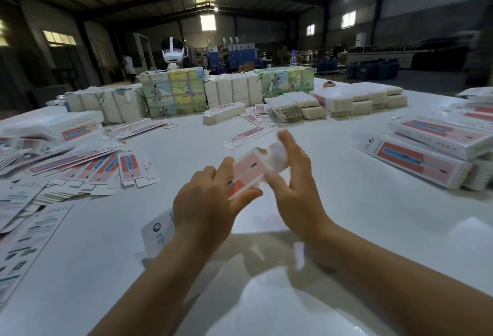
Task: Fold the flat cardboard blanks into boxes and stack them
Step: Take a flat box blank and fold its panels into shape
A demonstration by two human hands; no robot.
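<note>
Left hand [205, 202] clamped on a half-folded box [249, 173], right hand [292, 186] working the far end of it.

The box is pink and white, held up just above the white table [346, 215] in front of the person, thumb under it and fingers over the near end. Right hand's fingers are spread and mostly straight against the open end flap, which is blurry so I can't tell how far it's tucked. Loose flat blanks [88, 170] are fanned out on the left side of the table, finished boxes [426, 154] stacked on the right, and wrapped bundles [173, 92] sit along the far edge. One more blank [248, 134] lies flat just beyond the hands.
</note>
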